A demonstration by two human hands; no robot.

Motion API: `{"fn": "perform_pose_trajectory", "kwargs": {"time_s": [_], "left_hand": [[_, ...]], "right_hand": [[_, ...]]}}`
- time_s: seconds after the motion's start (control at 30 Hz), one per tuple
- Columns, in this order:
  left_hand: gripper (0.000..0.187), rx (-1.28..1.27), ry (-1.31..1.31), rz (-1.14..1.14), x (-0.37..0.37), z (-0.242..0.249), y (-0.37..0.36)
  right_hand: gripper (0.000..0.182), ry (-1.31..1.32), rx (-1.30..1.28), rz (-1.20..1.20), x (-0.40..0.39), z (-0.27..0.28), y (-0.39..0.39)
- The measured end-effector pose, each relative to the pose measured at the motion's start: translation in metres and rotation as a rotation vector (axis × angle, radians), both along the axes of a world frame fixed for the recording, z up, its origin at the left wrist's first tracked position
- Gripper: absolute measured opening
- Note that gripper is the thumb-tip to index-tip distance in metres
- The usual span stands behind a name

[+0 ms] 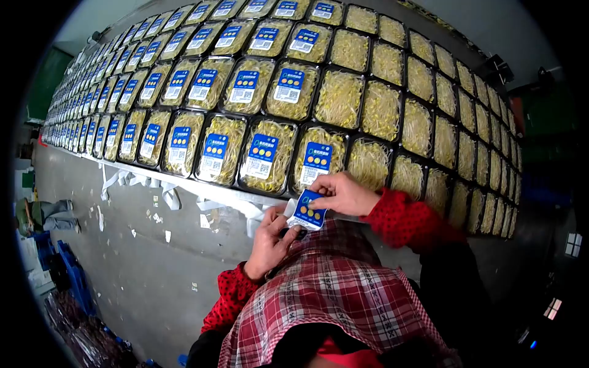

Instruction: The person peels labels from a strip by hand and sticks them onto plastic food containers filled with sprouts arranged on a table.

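Both hands pinch one blue label [308,210] at the table's near edge [202,191]: left hand [270,240] below, right hand [342,193] above (fingers closed on it). Sprout trays [265,156] crowd the tabletop edge to edge.

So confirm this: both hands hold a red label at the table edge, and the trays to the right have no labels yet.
Not quite. The label held by the left hand and right hand is blue, not red, as the head view shows. The rest stands: the trays to the right are unlabelled.

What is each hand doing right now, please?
Left hand: closed, gripping the label strip's lower end.
Right hand: pinching the blue rectangular paper label.
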State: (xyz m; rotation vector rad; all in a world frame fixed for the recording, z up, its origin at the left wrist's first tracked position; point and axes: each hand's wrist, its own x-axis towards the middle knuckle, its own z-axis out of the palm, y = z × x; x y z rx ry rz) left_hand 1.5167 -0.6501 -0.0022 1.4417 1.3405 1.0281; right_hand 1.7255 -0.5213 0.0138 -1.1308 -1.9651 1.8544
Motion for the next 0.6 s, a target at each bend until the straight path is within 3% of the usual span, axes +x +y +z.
{"fn": "perform_pose_trajectory", "kwargs": {"time_s": [0.1, 0.17, 0.2, 0.23, 0.3, 0.33, 0.37, 0.4, 0.47, 0.53, 0.57, 0.6], "left_hand": [[0.016, 0.303, 0.278, 0.018, 0.014, 0.017, 0.027], [0.015, 0.022, -0.029, -0.096, 0.025, 0.017, 0.040], [0.014, -0.157, -0.085, -0.004, 0.032, 0.012, 0.036], [0.015, -0.244, -0.234, 0.102, 0.045, 0.011, 0.032], [0.018, -0.308, -0.232, 0.125, 0.050, 0.018, 0.025], [0.020, -0.580, -0.446, 0.213, 0.056, 0.031, 0.026], [0.020, -0.463, -0.297, 0.161, 0.055, 0.027, 0.024], [0.019, -0.391, -0.308, 0.174, 0.062, 0.035, 0.030], [0.014, -0.260, -0.294, 0.182, 0.070, 0.039, 0.042], [0.010, -0.135, -0.191, 0.168, 0.069, 0.035, 0.056], [0.009, -0.098, -0.142, 0.173, 0.067, 0.033, 0.062], [0.010, -0.086, -0.103, 0.159, 0.063, 0.030, 0.068]], "right_hand": [[0.021, 0.059, 0.195, -0.023, 0.008, 0.019, -0.006], [0.018, 0.136, 0.464, -0.038, 0.015, 0.014, -0.005], [0.015, 0.110, 0.525, -0.033, 0.020, 0.019, 0.003], [0.015, 0.109, 0.540, -0.016, 0.027, 0.028, 0.021], [0.015, 0.152, 0.463, -0.119, 0.034, 0.039, 0.089], [0.014, -0.005, 0.321, -0.170, 0.047, 0.053, 0.130], [0.016, -0.094, 0.607, -0.206, 0.052, 0.054, 0.169], [0.021, -0.099, 0.679, -0.176, 0.054, 0.032, 0.203], [0.040, -0.303, 0.732, -0.117, 0.052, -0.024, 0.238], [0.056, -0.574, 0.731, -0.092, 0.040, -0.033, 0.242], [0.056, -0.563, 0.723, -0.083, 0.039, -0.037, 0.239], [0.061, -0.522, 0.888, -0.148, 0.039, -0.036, 0.233]]}}
